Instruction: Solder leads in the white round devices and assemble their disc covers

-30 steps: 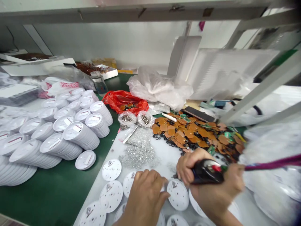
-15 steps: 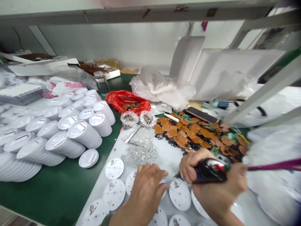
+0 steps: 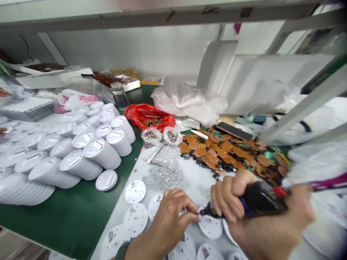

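Note:
My right hand (image 3: 238, 202) is wrapped round a black electric screwdriver (image 3: 257, 204), held nearly level with its tip pointing left. My left hand (image 3: 170, 220) pinches something tiny right at that tip; it is too small to make out. Both hands hover over several white round plates (image 3: 135, 191) laid flat on a white board (image 3: 187, 177). A pile of small silver screws (image 3: 165, 171) lies just beyond my left hand.
Leaning stacks of white round discs (image 3: 101, 153) fill the green mat (image 3: 73, 213) on the left. A heap of orange circuit boards (image 3: 219, 151), two small bags of screws (image 3: 159, 135), a red bag (image 3: 149, 115) and a phone (image 3: 230, 130) lie behind. A slanted metal frame bar (image 3: 306, 104) crosses the right.
My right hand has tilted the screwdriver down to the left, bringing its tip to my left fingers. My left hand went from lying flat on the plates to a pinch at the tip.

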{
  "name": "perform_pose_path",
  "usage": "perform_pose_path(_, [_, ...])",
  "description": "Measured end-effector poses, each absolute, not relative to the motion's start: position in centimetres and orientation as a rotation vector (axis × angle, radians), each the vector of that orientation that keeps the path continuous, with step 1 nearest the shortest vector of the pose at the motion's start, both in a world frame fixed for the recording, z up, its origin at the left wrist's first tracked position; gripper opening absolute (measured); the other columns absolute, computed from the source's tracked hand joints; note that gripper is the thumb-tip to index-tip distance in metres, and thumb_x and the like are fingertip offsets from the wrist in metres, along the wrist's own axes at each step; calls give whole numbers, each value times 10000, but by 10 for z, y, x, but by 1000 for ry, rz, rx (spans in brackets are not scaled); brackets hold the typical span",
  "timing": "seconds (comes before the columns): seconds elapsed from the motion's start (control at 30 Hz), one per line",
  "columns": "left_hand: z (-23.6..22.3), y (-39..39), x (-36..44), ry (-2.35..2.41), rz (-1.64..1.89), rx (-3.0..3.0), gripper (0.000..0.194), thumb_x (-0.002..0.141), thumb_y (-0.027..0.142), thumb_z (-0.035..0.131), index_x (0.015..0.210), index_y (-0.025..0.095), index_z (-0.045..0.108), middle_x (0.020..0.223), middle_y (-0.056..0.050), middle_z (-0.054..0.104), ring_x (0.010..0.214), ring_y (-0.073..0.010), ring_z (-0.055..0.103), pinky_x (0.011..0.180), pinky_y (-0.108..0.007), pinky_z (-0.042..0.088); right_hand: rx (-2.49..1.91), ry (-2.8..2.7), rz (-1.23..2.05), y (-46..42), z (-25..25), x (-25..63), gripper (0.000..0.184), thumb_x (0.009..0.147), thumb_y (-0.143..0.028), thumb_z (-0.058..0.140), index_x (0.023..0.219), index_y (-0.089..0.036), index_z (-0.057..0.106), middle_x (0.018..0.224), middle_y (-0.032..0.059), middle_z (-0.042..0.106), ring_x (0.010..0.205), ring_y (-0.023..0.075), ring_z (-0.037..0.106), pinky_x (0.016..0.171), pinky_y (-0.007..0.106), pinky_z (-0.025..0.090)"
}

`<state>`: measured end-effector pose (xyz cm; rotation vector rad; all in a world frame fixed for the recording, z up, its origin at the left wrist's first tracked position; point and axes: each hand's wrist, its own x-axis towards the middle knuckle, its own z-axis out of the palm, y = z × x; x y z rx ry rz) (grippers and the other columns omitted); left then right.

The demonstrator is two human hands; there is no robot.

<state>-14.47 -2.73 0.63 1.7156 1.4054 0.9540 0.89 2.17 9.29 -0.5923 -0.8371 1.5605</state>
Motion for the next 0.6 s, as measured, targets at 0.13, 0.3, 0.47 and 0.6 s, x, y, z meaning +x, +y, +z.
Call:
perform_pose_path(0.13, [8,-31,-152,1403,974,1689,250,816,-38,791,761,181,684,803,51,697,821,-156,610,836,-323,378,-565,-826,1547,20,98,6,711,851,-794,398,587,-200,687,385,5,439,343,160,440,373,301,413])
perform_pose_path(0.3, [6,-32,-157,1416,989,1683,244,778,-1,843,752,182,685,768,56,694,776,-150,608,806,-319,383,-527,-820,1577,18,94,-3,697,870,-776,412,599,-199,694,391,-1,451,337,143,437,375,281,415])
perform_pose_path(0.47, [6,-38,-159,1416,926,1781,257,771,-19,836,760,169,662,792,43,690,814,-162,615,813,-322,403,-506,-843,1631,16,89,-10,670,872,-759,451,618,-195,709,400,-1,475,339,140,448,372,273,413])
perform_pose_path(0.6, [9,-41,-161,1320,919,1905,211,850,-5,764,811,177,665,822,39,709,836,-163,650,832,-328,444,-525,-867,1663,16,91,-11,650,876,-743,468,609,-197,700,393,-7,466,329,136,435,357,268,397])
